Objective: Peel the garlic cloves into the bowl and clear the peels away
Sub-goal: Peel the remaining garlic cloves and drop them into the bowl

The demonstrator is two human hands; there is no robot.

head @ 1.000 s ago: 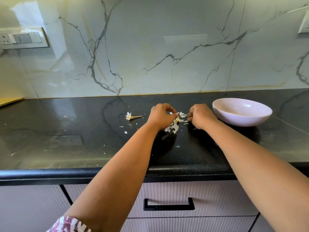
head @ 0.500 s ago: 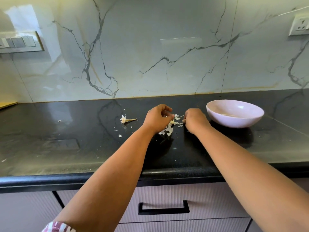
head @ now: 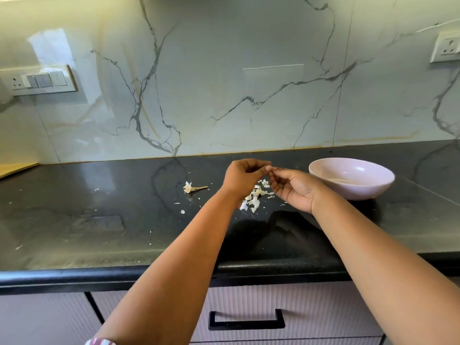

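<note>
A: Starting at the front edge of the worktop (head: 74,245) — nothing but a few pale flecks there. Both forearms reach in over it.

B: And the hands have come up. A second ago both fists were down on the surface, knuckles either side of the peels. Now they're lifted clear and meeting in the air.

A: Right. The left hand (head: 242,179) is curled, fingers tucked in; the right hand (head: 291,189) has turned palm-up, fingertips touching the left's. Something small seems pinched between them — I'd guess a clove, but it's hidden, so I cannot tell for sure.

B: Below them, the peel pile (head: 256,196) sits mid-worktop, loose and scattered, with stray scraps trailing toward the front.

A: Left of that, well apart, the spent garlic stem (head: 193,188) lies on its side.

B: The bowl (head: 353,188) stands just right of the right hand, nearer the back wall. What's in it is too faint to say.

A: My read — peeling has resumed in the hands, so a clove goes to the bowl shortly. The clearing away hasn't begun.
</note>
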